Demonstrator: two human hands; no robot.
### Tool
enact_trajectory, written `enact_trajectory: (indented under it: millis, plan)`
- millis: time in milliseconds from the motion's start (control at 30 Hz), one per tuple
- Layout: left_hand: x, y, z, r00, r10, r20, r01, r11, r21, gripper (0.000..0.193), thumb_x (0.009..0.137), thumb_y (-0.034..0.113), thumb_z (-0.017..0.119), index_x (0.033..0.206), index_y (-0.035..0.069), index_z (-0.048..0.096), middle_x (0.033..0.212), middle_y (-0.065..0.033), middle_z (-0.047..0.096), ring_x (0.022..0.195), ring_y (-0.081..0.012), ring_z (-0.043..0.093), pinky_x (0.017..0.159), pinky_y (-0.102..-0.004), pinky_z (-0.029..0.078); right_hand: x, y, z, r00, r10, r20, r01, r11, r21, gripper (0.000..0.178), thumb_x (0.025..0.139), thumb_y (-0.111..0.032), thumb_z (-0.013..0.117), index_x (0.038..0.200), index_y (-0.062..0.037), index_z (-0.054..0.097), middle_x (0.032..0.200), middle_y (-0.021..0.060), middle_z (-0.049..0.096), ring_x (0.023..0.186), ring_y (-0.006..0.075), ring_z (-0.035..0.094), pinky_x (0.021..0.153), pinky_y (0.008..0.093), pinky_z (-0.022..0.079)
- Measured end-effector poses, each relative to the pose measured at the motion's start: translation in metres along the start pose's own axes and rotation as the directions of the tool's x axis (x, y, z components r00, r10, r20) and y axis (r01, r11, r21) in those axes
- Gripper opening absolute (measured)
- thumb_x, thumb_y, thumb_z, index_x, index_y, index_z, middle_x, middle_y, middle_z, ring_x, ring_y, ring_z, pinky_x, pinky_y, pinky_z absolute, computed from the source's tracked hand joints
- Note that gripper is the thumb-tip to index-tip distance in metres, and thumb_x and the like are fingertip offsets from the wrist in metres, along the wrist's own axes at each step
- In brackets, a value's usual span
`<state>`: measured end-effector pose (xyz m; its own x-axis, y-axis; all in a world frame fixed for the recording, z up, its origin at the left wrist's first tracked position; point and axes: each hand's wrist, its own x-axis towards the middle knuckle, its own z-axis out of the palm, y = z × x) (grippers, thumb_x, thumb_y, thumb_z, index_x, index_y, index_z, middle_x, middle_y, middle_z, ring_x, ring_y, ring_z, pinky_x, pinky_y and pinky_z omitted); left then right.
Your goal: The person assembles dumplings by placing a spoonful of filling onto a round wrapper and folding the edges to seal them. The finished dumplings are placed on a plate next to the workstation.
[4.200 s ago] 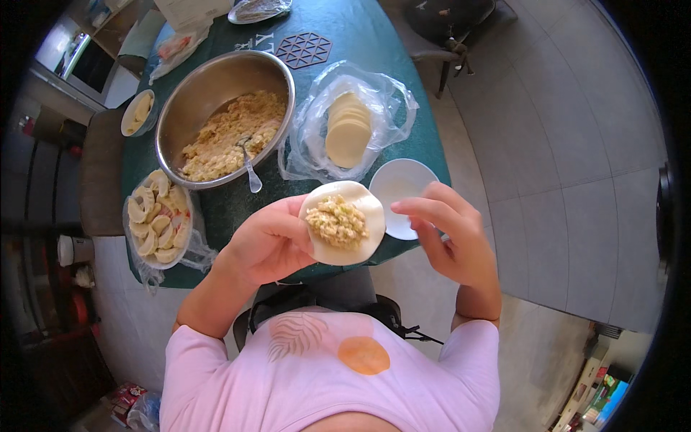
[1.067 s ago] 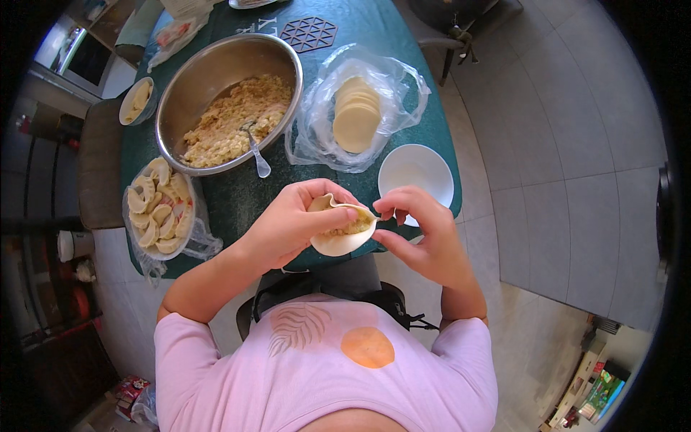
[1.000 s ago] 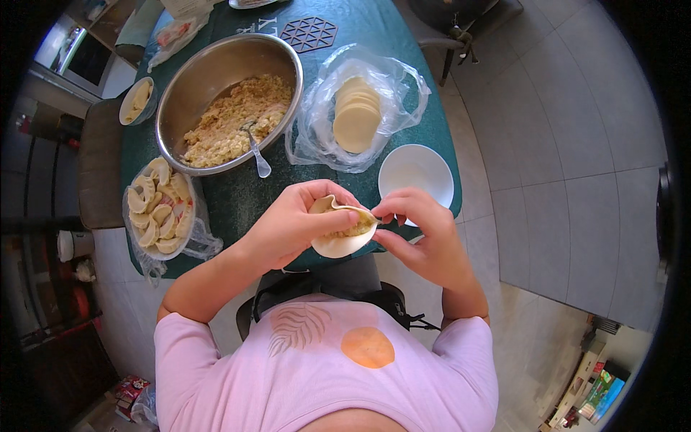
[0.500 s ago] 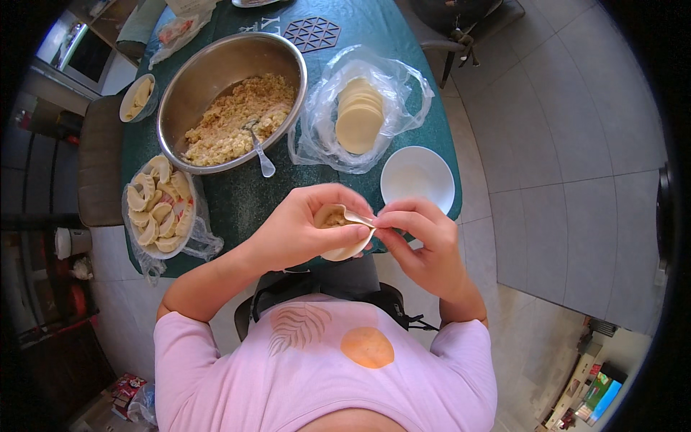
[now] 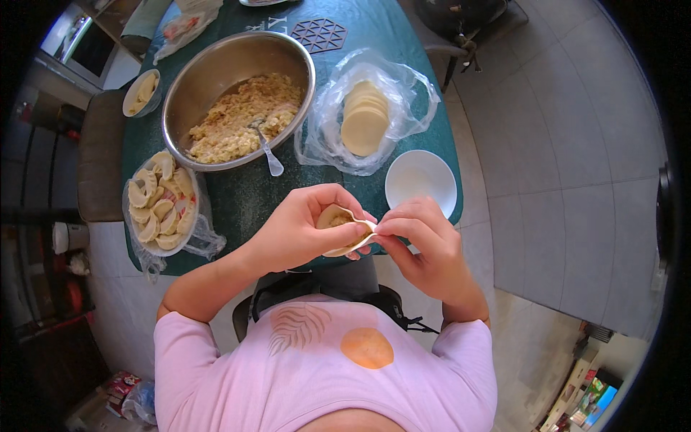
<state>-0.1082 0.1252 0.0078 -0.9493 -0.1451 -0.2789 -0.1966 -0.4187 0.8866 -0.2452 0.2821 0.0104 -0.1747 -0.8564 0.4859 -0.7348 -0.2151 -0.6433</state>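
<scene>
Cupped around a half-folded dumpling (image 5: pixel 336 217), my left hand (image 5: pixel 306 225) rests its thumb across the wrapper, with filling showing in the opening. The fingers of my right hand (image 5: pixel 421 237) pinch the dumpling's right end, where the wrapper's edges meet. Both hands are just above the near table edge. A white bowl (image 5: pixel 421 183) stands just beyond my right hand. Past my hands, round wrappers (image 5: pixel 364 126) are stacked overlapping in an open clear plastic bag (image 5: pixel 322 137). A large steel basin (image 5: pixel 173 101) of crumbly filling (image 5: pixel 245 111) holds a spoon (image 5: pixel 268 153), its handle over the rim.
At the table's left, several folded dumplings (image 5: pixel 164 205) lie on a plate with plastic beneath. A small bowl (image 5: pixel 142 93) sits by the basin. A dark lattice trivet (image 5: pixel 319 34) lies at the back of the green-covered table (image 5: pixel 248 209). A chair (image 5: pixel 106 155) stands left.
The wrapper's opening has spread slightly and shows more filling. My right fingers keep pinching its right end, and the view has shifted a little.
</scene>
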Motion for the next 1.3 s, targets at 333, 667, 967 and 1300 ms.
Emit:
enact_trajectory:
  millis: [333, 667, 967, 1300]
  plan:
    - [-0.003, -0.001, -0.002, 0.992, 0.114, 0.047, -0.119, 0.986, 0.120, 0.017, 0.088, 0.006, 0.060, 0.104, -0.001, 0.057, 0.106, -0.0138, 0.062, 0.087, -0.0153, 0.064, 0.071, -0.0270, 0.056, -0.002, -0.005, 0.008, 0.993, 0.077, -0.094, -0.076, 0.997, 0.005, 0.025, 0.072, 0.006, 0.069, 0.094, -0.0012, 0.061, 0.090, 0.0117, 0.057, 0.076, 0.0262, 0.056, 0.065, 0.0335, 0.046]
    - [-0.005, 0.005, -0.005, 1.000, 0.021, 0.016, -0.021, 0.999, 0.035, 0.013, 0.089, 0.006, 0.059, 0.099, -0.002, 0.056, 0.104, -0.0151, 0.063, 0.082, -0.0170, 0.066, 0.067, -0.0261, 0.055, 0.007, -0.009, 0.000, 0.996, 0.091, 0.004, -0.091, 0.996, -0.014, 0.027, 0.070, 0.004, 0.071, 0.093, -0.0016, 0.060, 0.090, 0.0114, 0.056, 0.078, 0.0270, 0.055, 0.065, 0.0348, 0.045]
    - [-0.005, 0.001, -0.004, 0.988, 0.153, 0.019, -0.154, 0.970, 0.190, 0.011, 0.087, 0.003, 0.061, 0.098, 0.000, 0.061, 0.107, -0.0141, 0.062, 0.080, -0.0118, 0.062, 0.064, -0.0230, 0.053, 0.006, -0.007, 0.002, 0.999, -0.026, -0.020, 0.025, 0.997, -0.067, 0.027, 0.069, 0.004, 0.070, 0.093, 0.0008, 0.058, 0.084, 0.0117, 0.056, 0.073, 0.0280, 0.054, 0.063, 0.0368, 0.044]
    - [-0.004, 0.006, -0.002, 0.991, 0.130, 0.028, -0.131, 0.989, 0.062, 0.014, 0.089, 0.004, 0.059, 0.101, -0.001, 0.055, 0.106, -0.0144, 0.063, 0.081, -0.0108, 0.062, 0.066, -0.0235, 0.053, 0.005, -0.009, -0.002, 0.999, -0.032, -0.027, 0.028, 0.992, -0.124, 0.029, 0.069, 0.004, 0.070, 0.096, -0.0017, 0.059, 0.092, 0.0118, 0.055, 0.079, 0.0280, 0.055, 0.068, 0.0359, 0.045]
